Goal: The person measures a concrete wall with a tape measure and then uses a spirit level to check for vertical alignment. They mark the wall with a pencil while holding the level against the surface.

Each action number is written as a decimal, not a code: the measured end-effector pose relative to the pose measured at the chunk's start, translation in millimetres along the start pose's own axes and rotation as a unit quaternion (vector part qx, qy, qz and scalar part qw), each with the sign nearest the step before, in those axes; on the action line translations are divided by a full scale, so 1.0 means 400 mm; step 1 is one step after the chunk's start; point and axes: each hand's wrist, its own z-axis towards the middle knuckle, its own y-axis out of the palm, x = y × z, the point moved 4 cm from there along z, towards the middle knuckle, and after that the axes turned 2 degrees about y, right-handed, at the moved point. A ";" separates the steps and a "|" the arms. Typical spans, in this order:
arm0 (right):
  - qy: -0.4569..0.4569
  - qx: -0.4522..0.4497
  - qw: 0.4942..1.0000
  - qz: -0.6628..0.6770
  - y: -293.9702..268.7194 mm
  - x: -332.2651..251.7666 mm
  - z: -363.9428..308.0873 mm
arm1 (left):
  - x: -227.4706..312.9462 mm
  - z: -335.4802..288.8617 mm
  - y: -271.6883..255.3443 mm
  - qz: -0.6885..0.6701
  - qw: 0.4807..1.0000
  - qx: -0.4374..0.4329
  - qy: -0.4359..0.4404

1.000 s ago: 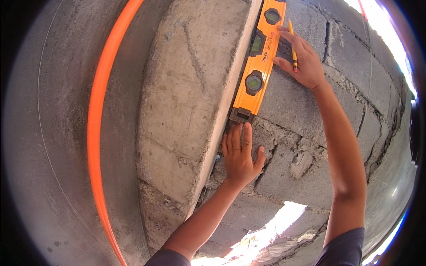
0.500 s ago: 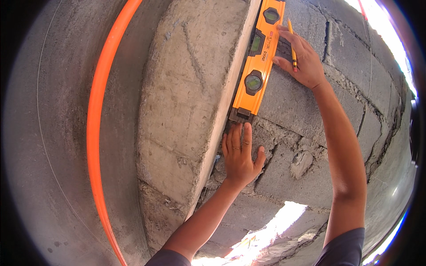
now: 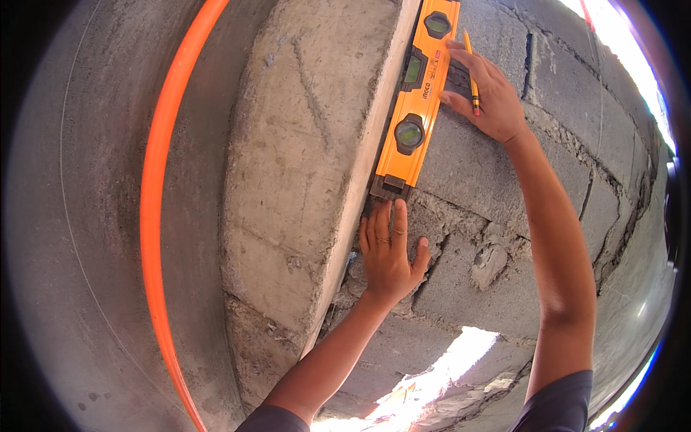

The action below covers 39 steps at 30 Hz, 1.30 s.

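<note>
An orange spirit level (image 3: 401,164) with black end caps and several round and square vials lies along the edge of the concrete column (image 3: 302,137), against the block wall (image 3: 468,176). My right hand (image 3: 498,106) is at its right side, with the fingertips and thumb on the level's edge. A yellow pencil (image 3: 474,88) with a pink eraser is tucked between that hand's fingers, pointing up. My left hand (image 3: 389,263) lies open just below the level's lower end, fingers stretched upward with their tips at the black end cap and the thumb spread out.
A thick orange tube (image 3: 151,194) curves down on the left, in front of a smooth grey surface (image 3: 93,237). The blockwork has rough mortar joints and a round mortar patch (image 3: 489,265). Bright light falls on the lower wall and the right rim.
The level and my right hand with the pencil have shifted very slightly left in the picture. My left hand stays at the level's lower end.
</note>
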 end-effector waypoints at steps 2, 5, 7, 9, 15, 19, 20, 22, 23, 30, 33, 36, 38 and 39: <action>-0.005 0.004 1.000 0.003 0.000 0.000 0.001 | -0.001 0.000 0.000 -0.004 1.000 0.002 -0.004; -0.010 0.010 1.000 0.005 -0.001 0.000 0.002 | -0.001 -0.001 0.001 -0.007 1.000 0.004 -0.009; -0.006 0.006 1.000 0.012 -0.002 0.001 0.001 | -0.001 -0.002 0.002 0.000 1.000 0.002 -0.002; -0.004 0.006 1.000 0.012 -0.002 0.000 0.000 | -0.001 -0.003 0.002 0.002 1.000 0.003 -0.002; -0.001 0.009 1.000 0.008 0.000 -0.002 0.000 | -0.001 -0.004 0.003 0.001 1.000 -0.002 -0.007; -0.001 0.009 1.000 0.002 0.002 0.001 0.000 | -0.002 -0.003 0.003 -0.002 1.000 -0.004 -0.008; -0.002 0.008 1.000 0.003 0.002 0.001 0.000 | -0.001 -0.003 0.003 -0.001 1.000 -0.004 -0.006; -0.005 0.010 1.000 -0.001 0.002 0.001 0.000 | -0.001 -0.004 0.003 -0.001 1.000 -0.003 -0.004; -0.007 0.011 1.000 -0.003 0.002 0.001 0.000 | -0.002 -0.004 0.004 0.000 1.000 -0.004 -0.005; -0.009 0.009 1.000 0.002 0.001 0.001 0.000 | -0.002 -0.005 0.005 -0.005 1.000 0.007 -0.014; -0.006 0.010 1.000 0.002 0.001 0.001 -0.001 | -0.001 -0.006 0.005 -0.005 1.000 0.007 -0.015; 0.000 0.008 1.000 0.002 0.003 0.002 -0.002 | -0.002 -0.005 0.005 -0.007 1.000 0.007 -0.016; 0.001 0.008 1.000 0.003 0.003 0.003 -0.001 | -0.002 -0.005 0.005 -0.008 1.000 0.005 -0.017; -0.001 0.006 1.000 0.002 0.003 0.004 -0.001 | -0.002 -0.005 0.005 -0.008 1.000 0.004 -0.019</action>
